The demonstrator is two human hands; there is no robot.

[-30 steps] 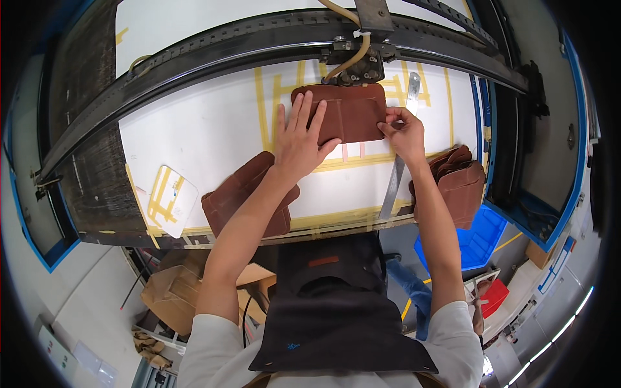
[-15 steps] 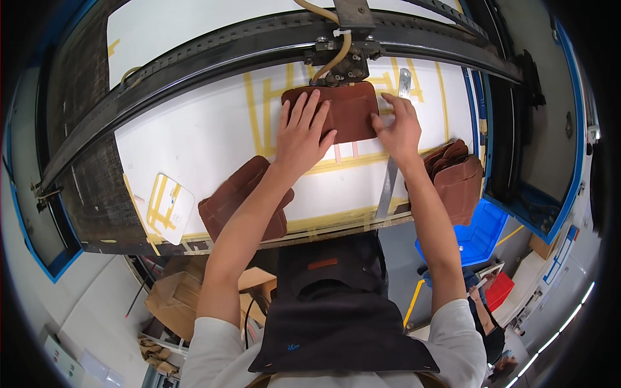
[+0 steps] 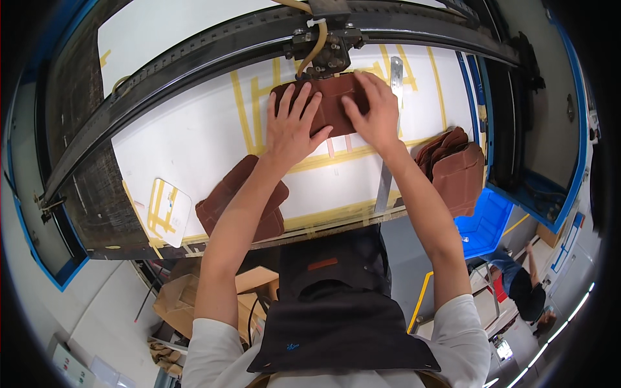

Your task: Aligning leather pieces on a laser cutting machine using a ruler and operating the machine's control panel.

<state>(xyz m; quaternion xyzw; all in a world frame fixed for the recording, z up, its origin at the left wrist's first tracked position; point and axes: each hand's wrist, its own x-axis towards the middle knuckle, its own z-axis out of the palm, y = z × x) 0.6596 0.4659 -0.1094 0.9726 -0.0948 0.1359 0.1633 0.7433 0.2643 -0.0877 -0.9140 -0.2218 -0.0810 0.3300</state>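
**A:** What's on your far left?

**B:** A white card with yellow tape strips (image 3: pixel 167 211) lies at the near-left corner of the white worktop (image 3: pixel 194 139). Just right of it, near the front edge, a stack of brown leather pieces (image 3: pixel 226 197) sits partly under your left forearm.

**A:** And your left hand?

**B:** Your left hand (image 3: pixel 292 129) lies flat, fingers spread, pressing on the left half of the brown leather piece (image 3: pixel 332 103). There's no closed grip; the palm and fingers simply bear down.

**A:** Where is that piece exactly?

**B:** It lies flat on the worktop among the yellow tape lines (image 3: pixel 249 110), directly below the black machine head (image 3: pixel 323 48) that hangs from the dark gantry rail (image 3: pixel 194 55).

**A:** Your right hand?

**B:** Your right hand (image 3: pixel 375 113) rests on the right half of the same piece, fingers extended and slightly apart, also pressing rather than pinching. A metal ruler (image 3: pixel 387 171) runs from beside that hand toward the front edge.

**A:** Farther right?

**B:** Another heap of brown leather pieces (image 3: pixel 456 168) sits at the right end of the worktop, with a blue bin (image 3: pixel 482 223) below it.
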